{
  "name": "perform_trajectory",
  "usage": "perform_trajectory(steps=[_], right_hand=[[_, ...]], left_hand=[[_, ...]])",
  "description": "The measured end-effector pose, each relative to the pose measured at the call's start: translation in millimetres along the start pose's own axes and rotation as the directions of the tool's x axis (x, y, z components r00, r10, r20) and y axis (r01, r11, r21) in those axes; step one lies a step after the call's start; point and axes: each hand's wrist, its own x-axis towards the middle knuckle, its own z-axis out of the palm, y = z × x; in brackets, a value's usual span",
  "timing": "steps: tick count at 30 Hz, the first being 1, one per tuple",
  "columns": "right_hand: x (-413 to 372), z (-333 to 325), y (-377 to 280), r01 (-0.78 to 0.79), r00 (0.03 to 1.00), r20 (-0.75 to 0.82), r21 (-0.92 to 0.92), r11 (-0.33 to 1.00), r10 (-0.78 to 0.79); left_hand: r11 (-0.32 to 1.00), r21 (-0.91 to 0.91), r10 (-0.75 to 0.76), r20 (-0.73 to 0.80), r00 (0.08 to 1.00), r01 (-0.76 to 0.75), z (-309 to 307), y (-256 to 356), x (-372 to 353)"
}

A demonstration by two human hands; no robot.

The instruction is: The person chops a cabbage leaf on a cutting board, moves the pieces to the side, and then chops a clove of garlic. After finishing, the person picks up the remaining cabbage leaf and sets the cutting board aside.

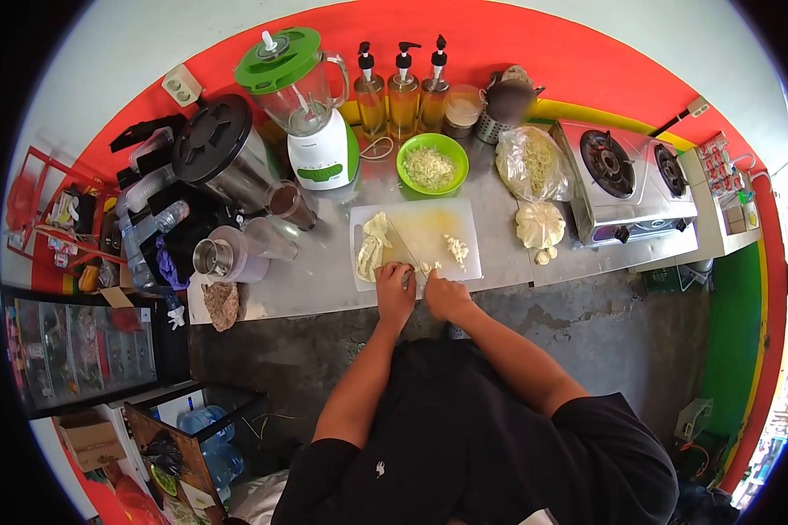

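My right hand (446,296) is wrapped around the handle of a knife (407,242), whose blade points up and left across a white cutting board (460,210). Close beside the blade, my left hand (395,290) has its fingers curled down on the board; whatever lies under them is hidden. A few small pale pieces (427,265) lie by the knife near my hands. Left of the blade is a heap of pale yellowish, leaf-like or peel-like scraps (373,247). Over on the right side of the board sits a small pile of whitish chopped bits (455,250).
Behind the board stands a green bowl (406,178) of pale shreds. A blender (320,157), pump bottles (404,103) and a steel container (228,157) line the back and left. To the right are plastic bags (541,226), (512,157) and a two-burner stove (626,197).
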Motion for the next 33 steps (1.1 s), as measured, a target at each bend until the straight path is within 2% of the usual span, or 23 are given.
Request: perform_trajectory(steps=[3, 6, 9, 15, 18, 25, 27, 31, 33], right_hand=[[0, 9, -2, -0.045, 0.999, -0.005, 0.084, 0.995, 0.045], [11, -2, 1, 0.016, 1.0, -0.001, 0.089, 0.996, -0.016], [14, -8, 3, 0.0, 0.999, 0.047, 0.092, 0.996, -0.004], [7, 0, -4, -0.018, 1.0, 0.025, 0.119, 0.993, 0.015], [18, -10, -4, -0.031, 0.996, 0.089, 0.086, 0.996, 0.024], [5, 4, -7, -0.074, 0.993, 0.099, 0.068, 0.995, 0.067], [9, 0, -8, -0.015, 0.999, 0.032, 0.077, 0.997, 0.013], [15, -4, -3, -0.04, 0.997, 0.065, 0.075, 0.996, 0.035], [6, 6, -2, -0.008, 1.0, -0.002, 0.042, 0.999, 0.009]], left_hand=[[1.0, -0.01, 0.007, -0.009, 1.0, -0.007, 0, -1, -1], [1.0, -0.002, 0.008, 0.003, 1.0, -0.008, 0, 0, 0], [1.0, 0.018, 0.01, 0.02, 1.0, -0.01, -1, 0, -2], [1.0, 0.013, 0.016, -0.001, 1.0, -0.016, -1, -4, -6], [1.0, 0.022, 0.01, 0.002, 1.0, -0.01, 1, -5, -5], [1.0, 0.023, -0.009, 0.012, 1.0, 0.009, -1, -2, -2], [0.999, 0.038, -0.002, 0.029, 1.0, 0.001, 0, -4, -2], [0.998, 0.059, -0.002, 0.082, 0.997, -0.003, -3, -3, -1], [0.998, 0.061, 0.002, 0.078, 0.997, -0.007, -3, -3, 1]])
